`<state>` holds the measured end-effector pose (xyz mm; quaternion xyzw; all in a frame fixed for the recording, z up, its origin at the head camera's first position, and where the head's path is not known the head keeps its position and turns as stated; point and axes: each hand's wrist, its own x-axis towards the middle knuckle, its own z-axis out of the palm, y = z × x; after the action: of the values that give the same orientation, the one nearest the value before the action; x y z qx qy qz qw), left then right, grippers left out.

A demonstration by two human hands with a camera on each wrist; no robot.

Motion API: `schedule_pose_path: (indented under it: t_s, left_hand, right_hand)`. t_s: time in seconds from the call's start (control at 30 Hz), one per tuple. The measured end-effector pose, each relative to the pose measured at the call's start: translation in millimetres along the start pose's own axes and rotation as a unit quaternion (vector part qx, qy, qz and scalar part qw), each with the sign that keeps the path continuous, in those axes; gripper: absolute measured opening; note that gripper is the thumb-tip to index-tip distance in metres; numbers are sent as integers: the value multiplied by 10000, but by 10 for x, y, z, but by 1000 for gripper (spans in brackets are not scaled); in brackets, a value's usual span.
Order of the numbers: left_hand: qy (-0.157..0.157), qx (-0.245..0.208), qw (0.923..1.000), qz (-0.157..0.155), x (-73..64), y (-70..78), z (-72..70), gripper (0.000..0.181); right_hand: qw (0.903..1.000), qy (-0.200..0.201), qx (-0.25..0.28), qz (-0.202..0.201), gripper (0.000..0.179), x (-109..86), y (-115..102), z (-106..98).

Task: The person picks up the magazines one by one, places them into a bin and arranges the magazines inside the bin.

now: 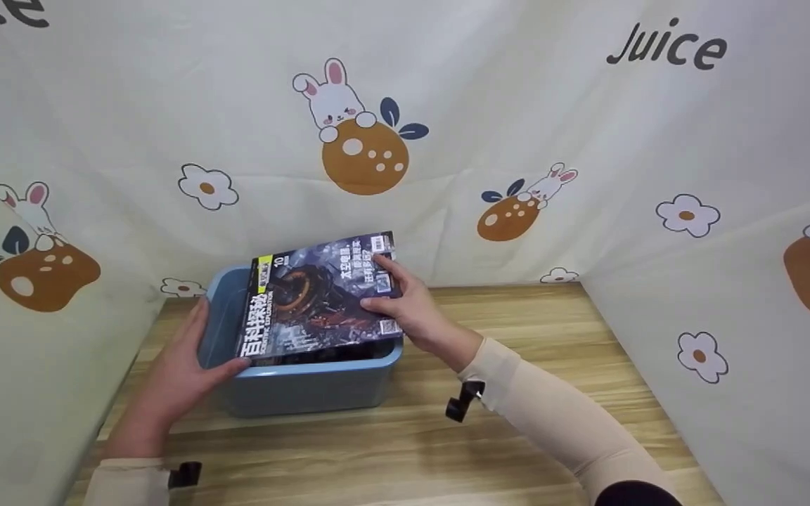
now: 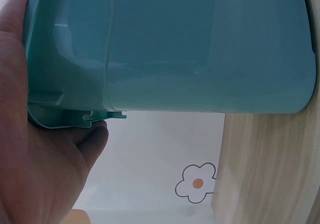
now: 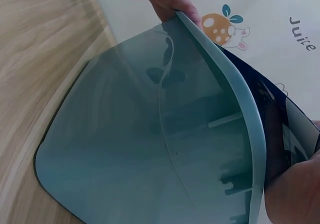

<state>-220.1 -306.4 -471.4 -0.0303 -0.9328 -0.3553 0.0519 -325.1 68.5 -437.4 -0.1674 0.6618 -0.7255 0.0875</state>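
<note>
A magazine [image 1: 320, 299] with a dark cover, white lettering and a yellow block lies tilted across the top of a blue plastic bin [image 1: 306, 390]. My right hand [image 1: 412, 309] holds its right edge, thumb on the cover. At the bin's left side, my left hand [image 1: 176, 372] grips the rim, its thumb at the front corner beside the magazine. The left wrist view shows fingers [image 2: 95, 141] curled under the bin's rim [image 2: 35, 59]. In the right wrist view the magazine [image 3: 275, 119] rises above the rim. Most of the bin's inside is hidden; something dark shows under the magazine.
The bin stands on a wood-grain table [image 1: 503, 323]. Pale cloth walls [image 1: 447, 91] printed with rabbits, oranges and flowers enclose the table at the back and on both sides. A small black device [image 1: 465, 400] is strapped at the right wrist.
</note>
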Motion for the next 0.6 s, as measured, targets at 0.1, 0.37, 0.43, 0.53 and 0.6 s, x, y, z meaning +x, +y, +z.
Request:
schedule_pose_path:
  t_s: [0.1,0.37,0.43,0.53,0.6]
  left_hand:
    - [35,24,10000,57,-2,-8,-1,134]
    - [28,42,10000,17,5,-14,-5,135]
    - [33,41,10000,21,8,-17,-5,135]
    - [15,46,10000,6,10,-17,2,135]
    - [0,51,10000,-10,9,-18,7,135]
  right_hand:
    - [9999,-33,-118,-23,90,-1,5,34]
    - [9994,-11,-345,41,91,-21,-32,130]
    - [9991,4,-424,45,92,-31,-42,163]
    - [9984,42,-560,58,93,-50,-53,210]
    - [9983,54,-570,93,94,-61,-52,237]
